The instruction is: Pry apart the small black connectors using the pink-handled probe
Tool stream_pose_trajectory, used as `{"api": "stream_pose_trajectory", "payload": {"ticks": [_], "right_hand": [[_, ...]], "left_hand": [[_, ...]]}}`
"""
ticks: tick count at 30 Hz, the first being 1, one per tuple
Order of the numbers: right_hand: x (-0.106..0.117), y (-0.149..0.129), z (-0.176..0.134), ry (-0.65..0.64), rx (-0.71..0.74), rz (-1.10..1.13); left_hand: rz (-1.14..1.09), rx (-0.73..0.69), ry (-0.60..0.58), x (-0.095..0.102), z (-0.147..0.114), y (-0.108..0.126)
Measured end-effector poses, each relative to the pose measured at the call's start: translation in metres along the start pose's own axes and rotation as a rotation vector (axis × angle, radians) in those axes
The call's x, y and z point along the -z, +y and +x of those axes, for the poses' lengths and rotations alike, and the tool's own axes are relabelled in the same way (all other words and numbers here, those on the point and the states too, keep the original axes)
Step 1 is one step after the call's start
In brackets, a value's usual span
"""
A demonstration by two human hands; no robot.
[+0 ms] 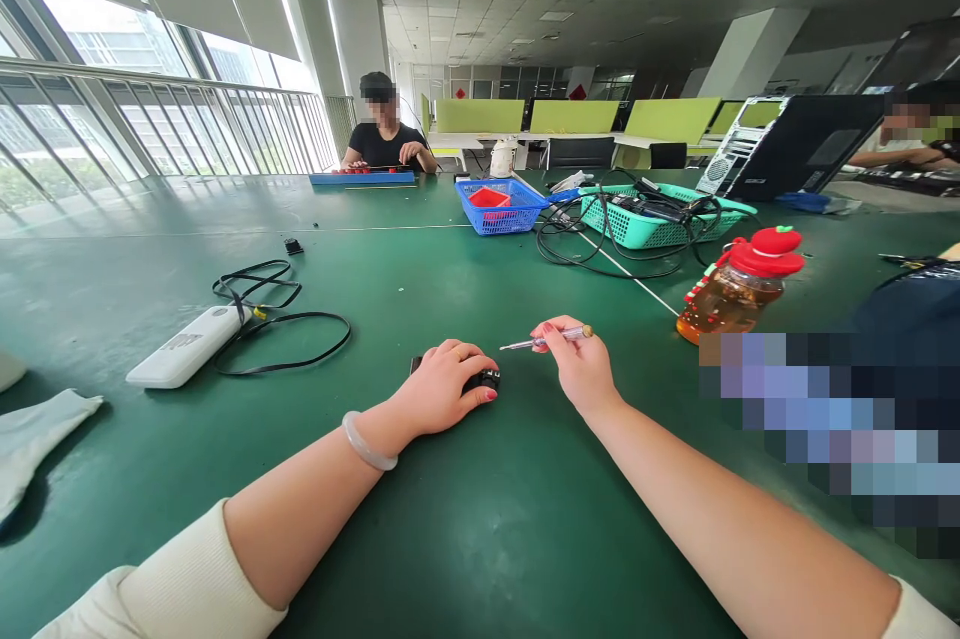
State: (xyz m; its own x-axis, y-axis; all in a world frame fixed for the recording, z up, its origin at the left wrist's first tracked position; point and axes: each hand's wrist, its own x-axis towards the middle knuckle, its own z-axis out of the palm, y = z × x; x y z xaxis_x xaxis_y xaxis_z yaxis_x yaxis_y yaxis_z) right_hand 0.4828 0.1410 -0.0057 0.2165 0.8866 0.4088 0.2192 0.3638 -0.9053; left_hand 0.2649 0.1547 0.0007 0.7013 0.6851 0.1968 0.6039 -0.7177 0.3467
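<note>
My left hand (448, 385) lies curled over a small black object (487, 378) on the green table. Its right end, with shiny metal bits, shows beyond the fingers; most of it is hidden, so its kind is unclear. Pinched between the fingers of my right hand (581, 359) is a small screwdriver (555, 338) with a clear handle. Its thin tip points left toward the black object, a short gap away and not touching it.
A white power bank (189, 347) with a black cable (322, 319) lies left. Farther back stand a blue basket (504, 221), a green basket (637, 234) heaped with cables, and a red-capped bottle (733, 294) at right. One person (386, 134) sits across the table; others are at right.
</note>
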Motion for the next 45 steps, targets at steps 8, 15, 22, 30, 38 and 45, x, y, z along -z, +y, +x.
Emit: {"api": "stream_pose_trajectory", "payload": {"ticks": [8, 15, 22, 30, 38, 45], "right_hand": [[-0.003, 0.001, 0.001, 0.009, 0.004, -0.016], [-0.001, 0.001, 0.0, 0.005, 0.011, -0.009], [-0.001, 0.0, -0.001, -0.01, 0.014, -0.025], [0.0, 0.002, 0.001, -0.004, 0.035, -0.099], [0.001, 0.005, 0.001, 0.013, 0.034, -0.108], [0.001, 0.004, -0.001, 0.013, 0.0, -0.076]], "left_hand": [[-0.002, 0.016, 0.027, -0.003, -0.005, 0.014], [-0.03, 0.069, 0.031, 0.012, -0.047, 0.017], [0.075, 0.293, 0.077, 0.049, -0.137, -0.015], [0.261, 0.711, 0.251, 0.1, -0.215, -0.063], [0.26, 1.054, 0.475, 0.121, -0.232, -0.043], [0.138, 1.027, 0.662, 0.121, -0.243, -0.045]]}}
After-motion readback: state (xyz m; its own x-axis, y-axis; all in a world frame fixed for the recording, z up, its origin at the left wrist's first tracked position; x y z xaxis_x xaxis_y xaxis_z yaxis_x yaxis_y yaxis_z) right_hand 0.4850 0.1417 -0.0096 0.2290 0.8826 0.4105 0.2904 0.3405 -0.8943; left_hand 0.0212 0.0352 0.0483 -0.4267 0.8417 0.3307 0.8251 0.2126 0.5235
